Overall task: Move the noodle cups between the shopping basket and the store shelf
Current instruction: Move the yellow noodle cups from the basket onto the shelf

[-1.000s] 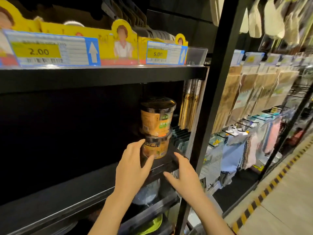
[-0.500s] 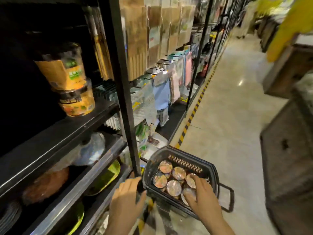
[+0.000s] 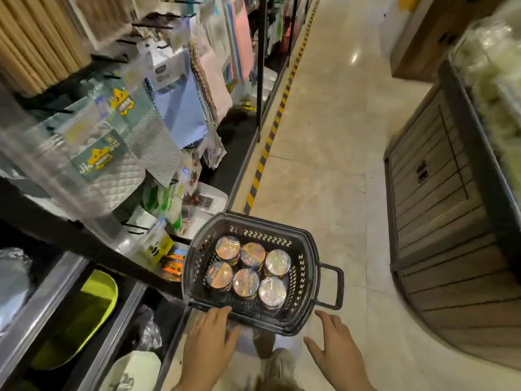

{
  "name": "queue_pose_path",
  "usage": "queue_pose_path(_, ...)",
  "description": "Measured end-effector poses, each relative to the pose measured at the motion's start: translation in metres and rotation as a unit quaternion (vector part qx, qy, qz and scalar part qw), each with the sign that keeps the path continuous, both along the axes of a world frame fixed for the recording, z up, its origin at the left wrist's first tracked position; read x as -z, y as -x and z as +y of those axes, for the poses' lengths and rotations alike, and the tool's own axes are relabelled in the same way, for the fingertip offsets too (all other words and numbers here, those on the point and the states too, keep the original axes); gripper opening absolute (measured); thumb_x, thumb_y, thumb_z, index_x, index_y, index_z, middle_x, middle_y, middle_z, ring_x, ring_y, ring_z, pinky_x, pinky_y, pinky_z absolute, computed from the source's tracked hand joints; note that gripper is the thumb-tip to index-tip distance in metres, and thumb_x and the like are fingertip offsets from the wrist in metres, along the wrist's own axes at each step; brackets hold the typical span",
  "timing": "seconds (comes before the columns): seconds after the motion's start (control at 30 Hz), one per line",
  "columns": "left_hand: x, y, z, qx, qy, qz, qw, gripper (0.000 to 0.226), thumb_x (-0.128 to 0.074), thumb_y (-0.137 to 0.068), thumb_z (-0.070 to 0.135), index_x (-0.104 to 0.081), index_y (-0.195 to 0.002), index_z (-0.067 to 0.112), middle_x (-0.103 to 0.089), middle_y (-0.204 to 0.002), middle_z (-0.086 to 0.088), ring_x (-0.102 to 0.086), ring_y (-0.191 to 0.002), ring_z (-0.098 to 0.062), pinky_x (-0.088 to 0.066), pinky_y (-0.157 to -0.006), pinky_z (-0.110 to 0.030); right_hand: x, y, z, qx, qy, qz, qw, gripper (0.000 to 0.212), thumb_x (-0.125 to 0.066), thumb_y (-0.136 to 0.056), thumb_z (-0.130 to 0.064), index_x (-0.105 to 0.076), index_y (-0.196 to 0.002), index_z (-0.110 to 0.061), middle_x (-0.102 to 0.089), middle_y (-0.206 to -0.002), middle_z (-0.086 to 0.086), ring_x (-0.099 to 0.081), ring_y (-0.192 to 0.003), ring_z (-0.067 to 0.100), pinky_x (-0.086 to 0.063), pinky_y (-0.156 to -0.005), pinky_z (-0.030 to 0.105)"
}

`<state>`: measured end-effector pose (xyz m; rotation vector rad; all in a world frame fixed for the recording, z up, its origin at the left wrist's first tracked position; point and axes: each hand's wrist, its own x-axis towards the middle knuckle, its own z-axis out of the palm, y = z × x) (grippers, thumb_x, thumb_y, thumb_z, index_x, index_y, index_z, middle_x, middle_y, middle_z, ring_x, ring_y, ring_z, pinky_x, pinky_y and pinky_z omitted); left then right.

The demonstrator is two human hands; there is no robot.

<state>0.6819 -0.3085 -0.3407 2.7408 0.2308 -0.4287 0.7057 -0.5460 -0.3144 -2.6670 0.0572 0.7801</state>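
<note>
Shop aisle — stocked shelves (image 3: pixel 118 153), shopping basket (image 3: pixel 307 266)

I see a black shopping basket (image 3: pixel 306 266), its walls cut with a lattice of holes and rows of pale zigzag marks along the rim. The six noodle cups (image 3: pixel 247 270) in it carry shiny foil lids that glint orange, pink and silver; the print is too blurred for me to read. The floor (image 3: pixel 332 142) is glossy beige tile, edged by a stripe of yellow and black hazard tape (image 3: pixel 275 128). On the store shelf (image 3: pixel 84 244), black framed, I make out a light blue cloth (image 3: pixel 180 108), a pink cloth (image 3: pixel 242 32), a grey quilted cloth (image 3: pixel 121 176) and a lime green dish (image 3: pixel 84 314). A dark brown slatted wooden bin (image 3: pixel 445 235) stands right.
</note>
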Motion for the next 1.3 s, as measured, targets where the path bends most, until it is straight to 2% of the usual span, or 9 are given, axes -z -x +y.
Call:
queue_pose_path(0.13, 0.036, -0.044, -0.003, -0.003, 0.016, 0.068, 0.998, 0.037, -0.07, -0.078, 0.031, -0.063, -0.112, 0.017, -0.065, -0.102, 0.001, -0.065, -0.093, -0.022, -0.054, -0.073, -0.031, 0.038, -0.044, 0.0, -0.002, -0.001, 0.035, 0.999, 0.057, -0.046, -0.093, -0.045, -0.025, -0.142, -0.025, -0.037, -0.14, -0.004, -0.039, -0.127, 0.016, -0.036, -0.099, 0.023)
queue_pose_path(0.27, 0.094, -0.092, 0.003, 0.058, -0.011, 0.082, 0.995, 0.041, -0.079, -0.063, 0.029, -0.07, -0.099, 0.011, -0.068, -0.089, -0.003, -0.069, -0.077, -0.021, -0.056, -0.06, -0.026, 0.098, -0.084, 0.01, 0.017, -0.004, 0.074, 0.997, 0.056, -0.048, -0.093, -0.043, -0.028, -0.141, -0.023, -0.038, -0.139, -0.002, -0.038, -0.127, 0.016, -0.037, -0.1, 0.024)
queue_pose_path(0.4, 0.173, -0.143, 0.01, 0.06, -0.017, 0.146, 0.987, 0.051, -0.046, -0.094, 0.04, -0.037, -0.139, 0.019, -0.044, -0.135, 0.001, -0.047, -0.121, -0.016, -0.044, -0.093, -0.025, 0.182, -0.121, 0.028, 0.02, 0.019, 0.128, 0.991, 0.059, -0.048, -0.094, -0.041, -0.025, -0.143, -0.018, -0.036, -0.139, 0.001, -0.038, -0.129, 0.018, -0.037, -0.101, 0.025)
queue_pose_path(0.53, 0.269, -0.18, 0.018, 0.084, -0.044, 0.166, 0.982, 0.055, -0.042, -0.094, 0.043, -0.03, -0.142, 0.02, -0.037, -0.141, -0.002, -0.045, -0.122, -0.018, -0.043, -0.091, -0.027, 0.282, -0.144, 0.048, 0.032, 0.05, 0.175, 0.983, 0.063, -0.05, -0.091, -0.044, -0.025, -0.142, -0.017, -0.035, -0.137, 0.005, -0.042, -0.125, 0.022, -0.04, -0.099, 0.03)
queue_pose_path(0.77, 0.412, -0.197, 0.028, 0.104, -0.032, 0.205, 0.973, 0.071, -0.051, -0.089, 0.041, -0.016, -0.146, 0.018, -0.028, -0.144, -0.007, -0.033, -0.131, -0.022, -0.035, -0.101, -0.028, 0.422, -0.157, 0.071, 0.024, 0.111, 0.245, 0.963, 0.101, -0.056, -0.082, -0.058, 0.011, -0.146, -0.017, -0.001, -0.154, 0.015, -0.016, -0.141, 0.032, -0.026, -0.112, 0.046)
queue_pose_path(0.87, 0.44, -0.193, 0.024, 0.135, -0.056, 0.198, 0.969, 0.097, -0.071, -0.072, 0.049, -0.02, -0.146, 0.014, -0.03, -0.147, -0.017, -0.035, -0.134, -0.031, -0.034, -0.106, -0.039, 0.452, -0.154, 0.075, 0.056, 0.102, 0.282, 0.952, 0.117, -0.064, -0.076, -0.059, 0.023, -0.145, -0.024, 0.026, -0.153, 0.013, 0.005, -0.144, 0.036, -0.012, -0.114, 0.052)
queue_pose_path(1.0, 0.463, -0.187, 0.021, 0.18, -0.069, 0.195, 0.962, 0.135, -0.087, -0.026, 0.058, -0.032, -0.14, 0.009, -0.045, -0.133, -0.029, -0.053, -0.116, -0.043, -0.049, -0.083, -0.053, 0.473, -0.151, 0.08, 0.08, 0.112, 0.251, 0.958, 0.124, -0.066, -0.07, -0.064, 0.026, -0.143, -0.024, 0.03, -0.15, 0.014, 0.002, -0.143, 0.038, -0.016, -0.113, 0.054)
queue_pose_path(1.13, 0.474, -0.186, 0.016, 0.174, -0.088, 0.188, 0.963, 0.14, -0.084, -0.025, 0.062, -0.027, -0.143, 0.015, -0.032, -0.142, -0.032, -0.044, -0.124, -0.045, -0.04, -0.089, -0.063, 0.481, -0.152, 0.08, 0.088, 0.127, 0.203, 0.967, 0.118, -0.062, -0.072, -0.065, 0.021, -0.145, -0.023, 0.025, -0.15, 0.017, -0.006, -0.141, 0.039, -0.021, -0.112, 0.053)
queue_pose_path(1.3, 0.472, -0.184, 0.013, 0.179, -0.114, 0.195, 0.958, 0.133, -0.08, -0.027, 0.066, -0.032, -0.14, 0.014, -0.048, -0.126, -0.034, -0.056, -0.106, -0.045, -0.043, -0.09, -0.058, 0.476, -0.154, 0.073, 0.068, 0.117, 0.181, 0.974, 0.109, -0.06, -0.073, -0.062, 0.011, -0.148, -0.026, 0.016, -0.153, 0.016, -0.016, -0.137, 0.038, -0.025, -0.109, 0.049)
